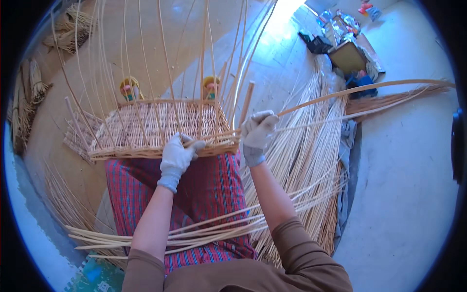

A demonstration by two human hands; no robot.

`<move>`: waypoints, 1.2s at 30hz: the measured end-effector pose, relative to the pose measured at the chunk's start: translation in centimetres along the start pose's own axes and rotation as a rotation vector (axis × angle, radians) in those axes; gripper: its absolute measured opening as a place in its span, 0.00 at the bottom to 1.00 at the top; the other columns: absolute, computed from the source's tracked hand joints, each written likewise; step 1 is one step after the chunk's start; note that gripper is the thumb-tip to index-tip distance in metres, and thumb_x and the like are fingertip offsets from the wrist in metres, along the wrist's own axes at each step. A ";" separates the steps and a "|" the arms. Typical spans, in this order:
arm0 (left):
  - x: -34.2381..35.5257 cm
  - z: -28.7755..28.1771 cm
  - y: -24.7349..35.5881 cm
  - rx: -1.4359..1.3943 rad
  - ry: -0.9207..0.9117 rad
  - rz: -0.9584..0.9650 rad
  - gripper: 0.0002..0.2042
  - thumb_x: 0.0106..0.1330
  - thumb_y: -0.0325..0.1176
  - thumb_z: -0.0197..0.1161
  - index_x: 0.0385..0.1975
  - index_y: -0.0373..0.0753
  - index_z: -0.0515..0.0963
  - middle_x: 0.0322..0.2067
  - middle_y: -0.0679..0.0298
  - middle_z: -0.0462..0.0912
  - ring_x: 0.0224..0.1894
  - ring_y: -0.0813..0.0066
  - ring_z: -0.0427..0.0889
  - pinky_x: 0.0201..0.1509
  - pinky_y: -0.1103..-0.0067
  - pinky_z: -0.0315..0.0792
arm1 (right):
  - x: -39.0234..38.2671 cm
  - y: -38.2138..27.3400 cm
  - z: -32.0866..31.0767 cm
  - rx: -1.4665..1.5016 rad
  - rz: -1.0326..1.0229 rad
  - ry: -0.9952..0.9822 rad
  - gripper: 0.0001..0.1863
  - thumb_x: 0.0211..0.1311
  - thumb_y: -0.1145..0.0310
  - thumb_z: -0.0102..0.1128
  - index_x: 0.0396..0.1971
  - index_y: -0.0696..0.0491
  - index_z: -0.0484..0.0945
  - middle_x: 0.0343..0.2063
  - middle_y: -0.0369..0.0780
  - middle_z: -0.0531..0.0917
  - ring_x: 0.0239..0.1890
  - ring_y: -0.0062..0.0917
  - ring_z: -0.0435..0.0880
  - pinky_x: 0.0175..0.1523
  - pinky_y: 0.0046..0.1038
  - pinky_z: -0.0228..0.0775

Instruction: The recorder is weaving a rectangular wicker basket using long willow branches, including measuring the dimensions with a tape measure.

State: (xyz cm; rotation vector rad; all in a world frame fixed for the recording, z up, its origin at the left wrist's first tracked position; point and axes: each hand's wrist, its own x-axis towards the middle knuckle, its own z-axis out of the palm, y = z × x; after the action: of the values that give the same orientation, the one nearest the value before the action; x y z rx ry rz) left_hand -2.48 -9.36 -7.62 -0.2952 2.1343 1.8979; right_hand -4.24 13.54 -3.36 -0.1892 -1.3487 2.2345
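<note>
A partly woven wicker basket [160,121] rests on my lap, its flat woven base tilted toward me and long thin stakes rising from its edges. My left hand [178,156], in a pale work glove, is closed on the basket's near rim, fingers pinching a weaving cane there. To the right of the basket's corner, my gloved right hand [258,134] grips a long tan cane [340,93] that runs from the rim far out to the right. A thicker corner post [247,103] stands just beside that hand.
A big heap of pale canes [301,160] lies to my right. Several loose canes [204,236] cross my lap over a red checked cloth [131,194]. Bundles of cane [31,97] lie on the left. A cluttered low table [348,58] stands at the far right.
</note>
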 end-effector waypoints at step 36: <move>0.6 7.5 3.4 0.089 -0.230 -0.111 0.16 0.81 0.44 0.53 0.47 0.36 0.77 0.18 0.61 0.80 0.11 0.72 0.79 0.14 0.74 0.72 | 11.2 0.4 13.7 -0.411 -0.477 -0.248 0.12 0.67 0.61 0.64 0.42 0.54 0.82 0.32 0.40 0.85 0.37 0.23 0.83 0.45 0.30 0.76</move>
State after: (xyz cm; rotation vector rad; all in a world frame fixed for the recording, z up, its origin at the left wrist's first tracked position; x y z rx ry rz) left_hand -3.67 -1.52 -5.40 -0.1642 1.9995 1.6814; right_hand -19.08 8.20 4.70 0.2536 -1.7603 1.6099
